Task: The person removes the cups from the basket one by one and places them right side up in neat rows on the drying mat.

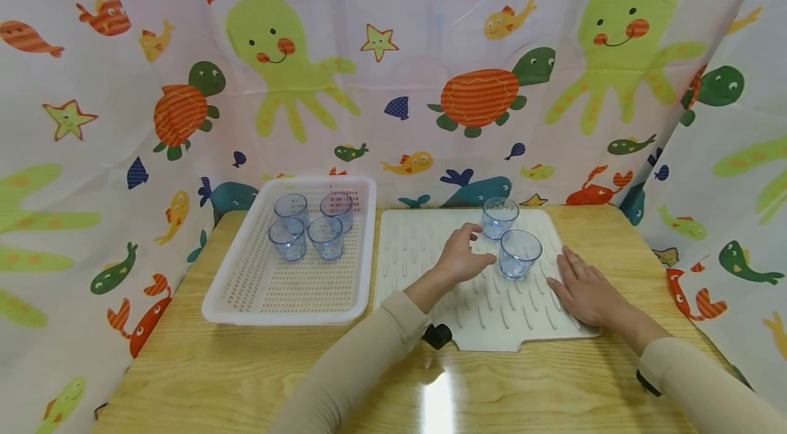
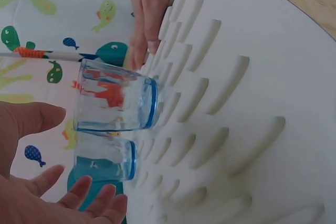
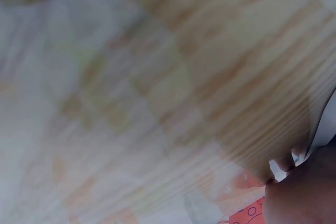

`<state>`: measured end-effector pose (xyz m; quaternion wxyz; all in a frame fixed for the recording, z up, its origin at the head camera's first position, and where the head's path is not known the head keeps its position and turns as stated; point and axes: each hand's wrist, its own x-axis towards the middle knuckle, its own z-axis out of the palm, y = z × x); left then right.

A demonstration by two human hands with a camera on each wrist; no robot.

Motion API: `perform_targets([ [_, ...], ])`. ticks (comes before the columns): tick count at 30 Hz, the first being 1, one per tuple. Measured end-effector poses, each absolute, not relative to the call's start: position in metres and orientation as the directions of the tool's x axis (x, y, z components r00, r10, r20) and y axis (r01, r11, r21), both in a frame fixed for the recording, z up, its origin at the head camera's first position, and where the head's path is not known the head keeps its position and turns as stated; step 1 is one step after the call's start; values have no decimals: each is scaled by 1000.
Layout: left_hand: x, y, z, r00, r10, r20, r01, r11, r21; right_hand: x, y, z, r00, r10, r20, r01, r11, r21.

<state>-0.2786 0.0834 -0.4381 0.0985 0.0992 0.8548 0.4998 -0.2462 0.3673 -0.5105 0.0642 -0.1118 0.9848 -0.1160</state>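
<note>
Two clear bluish glasses stand upright on a white ridged draining mat: the nearer glass and the farther glass. My left hand is just left of them, thumb and fingers spread apart, holding nothing. In the left wrist view a gap shows between the left hand and the nearer glass. My right hand rests at the right edge of the draining mat, its fingers extended. The right wrist view is blurred and shows only part of the right hand.
To the left, a white perforated plastic basket holds several similar glasses. Mat and basket sit on a wooden table. A curtain printed with sea animals hangs behind and along both sides.
</note>
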Motion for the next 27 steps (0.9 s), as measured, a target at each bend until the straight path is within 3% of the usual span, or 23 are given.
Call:
perform_targets([
  [14,-263,56,-418,-934,351,-58,144,522,841,-250,371,-515,-966,-231,-117,-194,946,-261],
  [27,-239,23,-395,-883,468,28,341,601,723,-249,370,-515,-966,-235,-109,-201,944,-261],
])
